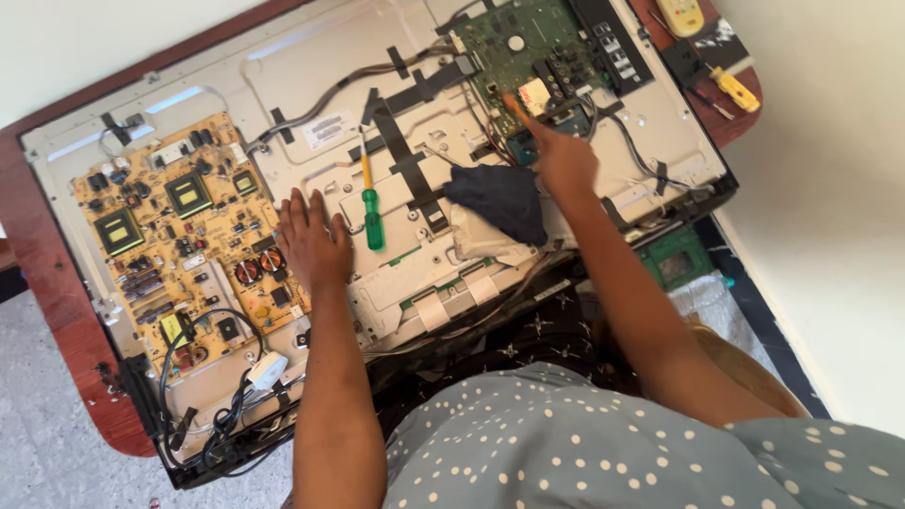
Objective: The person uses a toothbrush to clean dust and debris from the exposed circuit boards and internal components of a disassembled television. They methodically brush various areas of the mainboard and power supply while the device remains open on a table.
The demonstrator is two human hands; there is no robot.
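Observation:
An opened flat-screen television back panel lies on a dark wooden table. My left hand rests flat, fingers spread, on the metal chassis beside the yellow power board. Just right of that hand lies a screwdriver with a green and yellow handle. My right hand reaches up with the index finger pointing at the green main board, its fingertip at the board's lower edge. A dark blue cloth lies under my right wrist.
Black cables and a white connector run along the panel's lower left edge. A yellow-handled tool and a pale remote-like object sit at the table's top right. A small green board lies off the panel at right.

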